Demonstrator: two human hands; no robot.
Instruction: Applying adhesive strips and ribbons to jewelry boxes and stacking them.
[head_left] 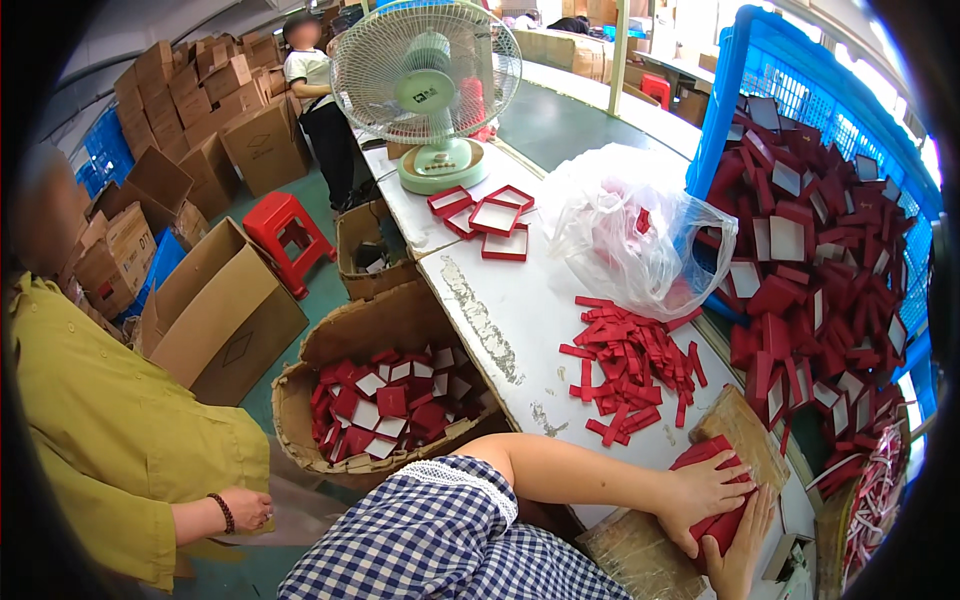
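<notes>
My 2 hands, left (700, 492) and right (748, 545), press flat, clasping a red box (718, 520) that could slip off the desk (520, 300).

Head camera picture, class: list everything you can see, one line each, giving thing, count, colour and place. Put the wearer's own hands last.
Fan: one, pale green, table's far end.
Open box trays: about four, red and white, before the fan.
Plastic bag: one, clear, mid-table.
Strips: many, red, heaped on table.
Crate: one, blue, right, full of red boxes.
Carton: one, brown, on the floor, holding red boxes.
Stool: one, red, on the floor.
Seated person: one, yellow-green top, left.
Left hand, right hand: pressing a red box on a taped board.
</notes>
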